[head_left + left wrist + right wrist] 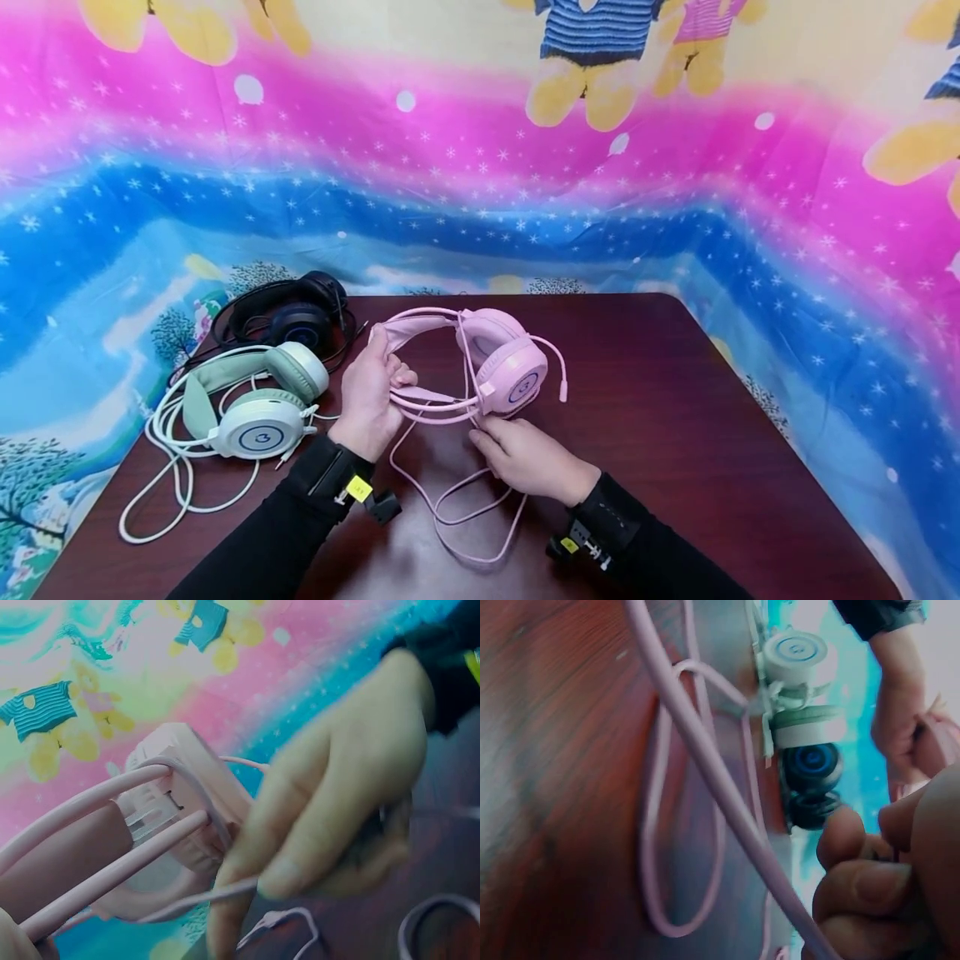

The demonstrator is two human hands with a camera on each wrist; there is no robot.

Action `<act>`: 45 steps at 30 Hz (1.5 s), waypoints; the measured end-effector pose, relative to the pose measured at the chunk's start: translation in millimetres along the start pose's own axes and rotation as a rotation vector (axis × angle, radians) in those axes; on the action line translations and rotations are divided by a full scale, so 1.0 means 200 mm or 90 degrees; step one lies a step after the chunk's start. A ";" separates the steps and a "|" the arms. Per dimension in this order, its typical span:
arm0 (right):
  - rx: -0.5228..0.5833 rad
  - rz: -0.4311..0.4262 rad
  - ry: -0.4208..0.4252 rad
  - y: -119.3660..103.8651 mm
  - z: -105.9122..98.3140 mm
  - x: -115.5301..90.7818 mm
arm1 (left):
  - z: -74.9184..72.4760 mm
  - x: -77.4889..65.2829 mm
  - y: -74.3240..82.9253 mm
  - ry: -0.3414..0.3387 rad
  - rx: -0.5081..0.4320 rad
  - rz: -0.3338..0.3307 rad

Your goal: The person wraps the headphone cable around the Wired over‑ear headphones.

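A pink headset (517, 367) with a thin boom microphone (562, 390) is held above the table, its ear cups toward the right. My left hand (371, 396) grips the headband (420, 329) at its left end. Below the nearer ear cup, my right hand (536, 458) pinches the pink cable (199, 902) between thumb and fingers. Part of that cable is wound around the headset by the ear cups. The rest hangs in loose loops (654, 825) onto the table between my forearms.
To the left lies a white headset (258, 433) with green-grey padding and a coiled white cable (142, 521). Behind it rests a black headset (300, 321). Both are on the dark red table (660, 400). A colourful patterned cloth (480, 192) hangs around the table's back and sides.
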State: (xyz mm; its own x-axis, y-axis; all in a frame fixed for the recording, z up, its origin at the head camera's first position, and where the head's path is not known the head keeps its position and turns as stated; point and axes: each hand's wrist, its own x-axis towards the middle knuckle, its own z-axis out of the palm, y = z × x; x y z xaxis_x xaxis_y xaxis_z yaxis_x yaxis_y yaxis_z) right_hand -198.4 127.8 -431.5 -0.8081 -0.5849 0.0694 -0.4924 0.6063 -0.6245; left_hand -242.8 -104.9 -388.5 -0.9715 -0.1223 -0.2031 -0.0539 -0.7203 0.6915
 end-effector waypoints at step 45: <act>-0.125 -0.045 0.344 0.16 -0.56 -0.05 | -0.16 0.00 0.19 -0.085 0.164 -0.062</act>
State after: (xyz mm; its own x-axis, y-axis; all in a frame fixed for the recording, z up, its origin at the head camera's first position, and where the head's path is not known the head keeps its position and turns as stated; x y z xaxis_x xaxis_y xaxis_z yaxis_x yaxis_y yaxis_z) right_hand -241.6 212.8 -365.4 -0.7962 -0.2999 0.5255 -0.5599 0.6943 -0.4521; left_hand -238.0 -153.5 -385.1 -0.9797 0.0429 -0.1960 -0.1890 -0.5258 0.8293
